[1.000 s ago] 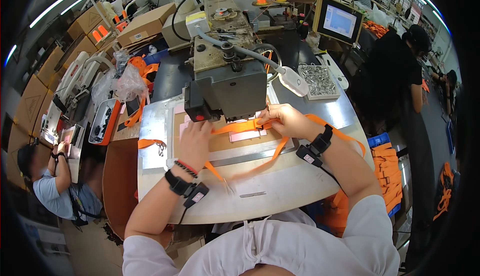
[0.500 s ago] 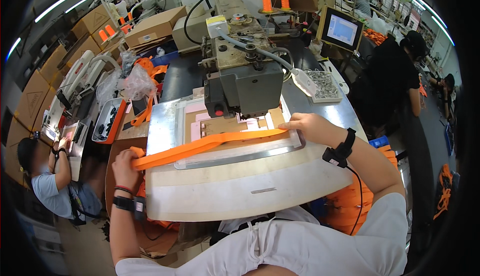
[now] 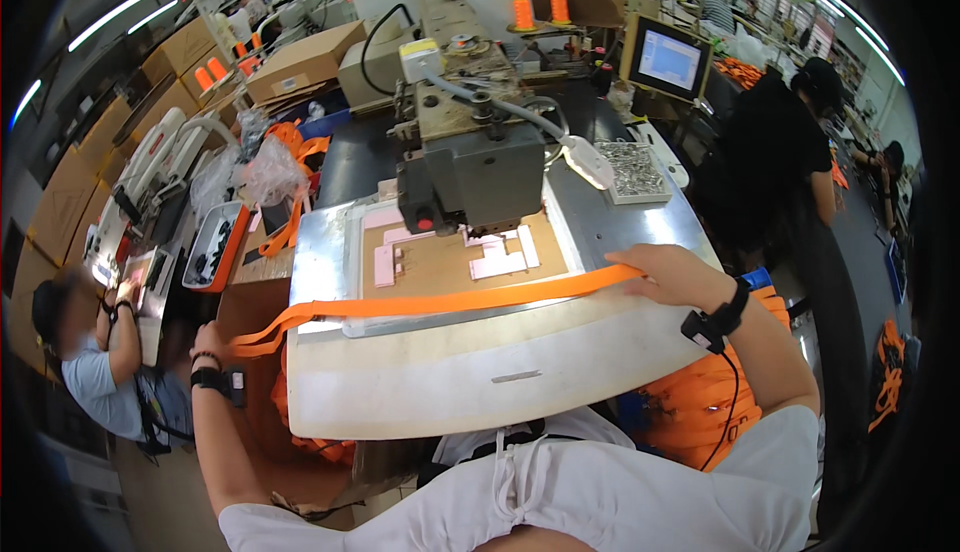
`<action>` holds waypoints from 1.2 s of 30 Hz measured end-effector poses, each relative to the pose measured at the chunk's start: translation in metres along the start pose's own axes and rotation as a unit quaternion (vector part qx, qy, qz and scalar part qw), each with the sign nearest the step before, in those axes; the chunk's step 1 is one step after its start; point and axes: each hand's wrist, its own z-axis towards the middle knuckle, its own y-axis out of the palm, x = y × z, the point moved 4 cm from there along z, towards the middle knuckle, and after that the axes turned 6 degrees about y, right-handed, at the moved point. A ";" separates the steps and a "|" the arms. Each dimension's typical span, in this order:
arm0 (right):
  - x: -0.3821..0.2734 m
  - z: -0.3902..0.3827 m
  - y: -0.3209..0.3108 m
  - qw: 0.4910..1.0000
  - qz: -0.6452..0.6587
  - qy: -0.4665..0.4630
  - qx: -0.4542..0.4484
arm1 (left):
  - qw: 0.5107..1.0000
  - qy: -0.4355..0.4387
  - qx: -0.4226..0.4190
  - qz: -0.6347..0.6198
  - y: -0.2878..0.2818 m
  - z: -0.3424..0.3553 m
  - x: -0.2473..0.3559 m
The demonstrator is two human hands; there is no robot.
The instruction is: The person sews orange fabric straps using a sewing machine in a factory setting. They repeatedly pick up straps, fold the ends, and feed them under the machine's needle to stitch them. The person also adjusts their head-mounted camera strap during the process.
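Observation:
A long orange webbing strap (image 3: pixel 430 303) stretches between my two hands, across the front of the sewing machine's work plate. My left hand (image 3: pixel 212 340) is closed on its left end, just off the left edge of the table. Toward that end the strap splits into two layers. The other end is pinched in my right hand (image 3: pixel 668 277), at the right side of the plate. Behind the strap lies a brown template (image 3: pixel 455 264) with pink pieces (image 3: pixel 500 255) on it, under the grey sewing machine head (image 3: pixel 478 177).
A tray of small metal parts (image 3: pixel 635 172) sits to the right of the machine, near a screen (image 3: pixel 668 57). An orange-rimmed bin of black parts (image 3: pixel 216 247) stands at left. Orange straps (image 3: pixel 700 397) are piled below the table's right side. Co-workers sit on both sides.
My hands have moved apart, the left outward to the left and the right outward to the right. The strap is drawn out longer and lies nearer the plate's front edge.

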 end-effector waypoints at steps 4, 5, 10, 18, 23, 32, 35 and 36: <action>-0.033 -0.006 -0.012 0.998 0.045 -0.011 -0.031 | 0.935 0.300 0.113 -0.153 -0.094 -0.102 0.182; -0.045 -0.003 -0.013 0.996 0.067 -0.044 -0.034 | 0.893 0.391 0.099 -0.199 -0.086 -0.112 0.206; -0.127 0.012 -0.025 0.963 0.209 -0.165 -0.051 | 0.654 0.620 0.012 -0.434 -0.127 -0.246 0.386; -0.097 0.021 -0.020 0.976 0.195 -0.099 0.000 | 0.635 0.576 -0.143 -0.495 -0.107 -0.221 0.457; 0.007 0.030 -0.035 0.984 0.137 0.077 0.083 | 0.682 0.544 -0.150 -0.466 -0.071 -0.196 0.452; 0.157 0.092 -0.036 0.978 -0.006 0.149 0.147 | 0.630 0.399 -0.312 -0.588 -0.058 -0.189 0.455; 0.152 0.113 -0.023 0.983 -0.010 0.154 0.101 | 0.604 0.389 -0.310 -0.623 -0.052 -0.183 0.456; 0.151 0.117 -0.019 0.983 -0.001 0.156 0.095 | 0.590 0.381 -0.315 -0.638 -0.051 -0.182 0.456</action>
